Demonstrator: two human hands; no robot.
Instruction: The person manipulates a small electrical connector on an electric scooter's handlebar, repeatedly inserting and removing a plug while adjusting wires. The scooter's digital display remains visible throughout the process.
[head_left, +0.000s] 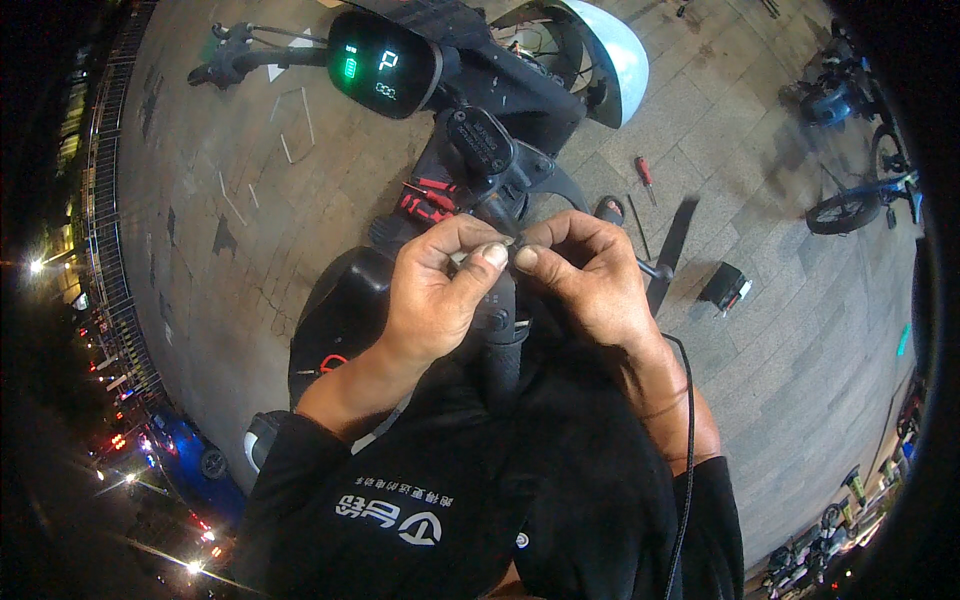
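Up close, a black shirt [590, 470] filled the lower view, hiding whatever lay beneath it, while a black cord [689, 440] ran up beside the right forearm and slipped behind it, its far end lost. Now the hands, and it was tight work! The left hand [440, 290] had its grip pressed together, thumb against fingertips, and the right hand [595, 280] matched it, both pinching a small dark piece [516, 242] between them, just above the handlebar; the fingers covered so much of it that its kind couldn't be told. Below, the ribbed handlebar end [503, 365] ran down against the shirt. Beyond the hands sat a black oblong housing [481, 142], then red-and-black items [430, 200], half covered and hard to name. Further up, the lit display [385, 65] glowed white and green, and a pale fairing [622, 65], cut off by the top edge, showed wires inside. Out on the paving lay a red-handled screwdriver [644, 171]; past it stood a blue bicycle [860, 205], and far left, a blue car [190, 445] sank into darkness.
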